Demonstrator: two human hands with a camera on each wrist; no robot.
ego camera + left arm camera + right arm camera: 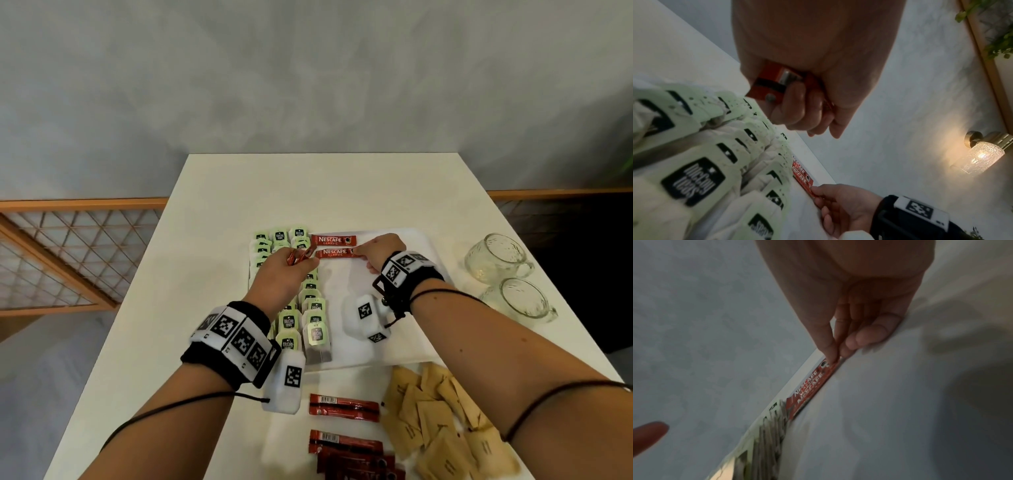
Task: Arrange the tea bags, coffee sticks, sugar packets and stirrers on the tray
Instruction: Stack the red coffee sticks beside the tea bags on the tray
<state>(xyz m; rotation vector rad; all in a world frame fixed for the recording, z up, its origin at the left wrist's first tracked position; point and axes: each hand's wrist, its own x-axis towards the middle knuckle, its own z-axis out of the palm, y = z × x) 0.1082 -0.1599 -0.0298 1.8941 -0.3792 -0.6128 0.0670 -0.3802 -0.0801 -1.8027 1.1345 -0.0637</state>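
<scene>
A white tray (394,346) sits mid-table, its left side filled with rows of green-tagged tea bags (317,334). Two red coffee sticks lie side by side at its far edge: the far one (334,240) lies free, and my right hand (356,251) pinches the right end of the near one (337,253), which lies flat on the tray. My left hand (298,262) hovers above the tea bags and grips a few more red coffee sticks (774,82). The pinch on the stick's end (828,364) also shows in the right wrist view.
Loose red coffee sticks (344,406) and a heap of brown sugar packets (442,425) lie on the table in front of the tray. Two glass mugs (496,257) stand at the right edge. I see no stirrers.
</scene>
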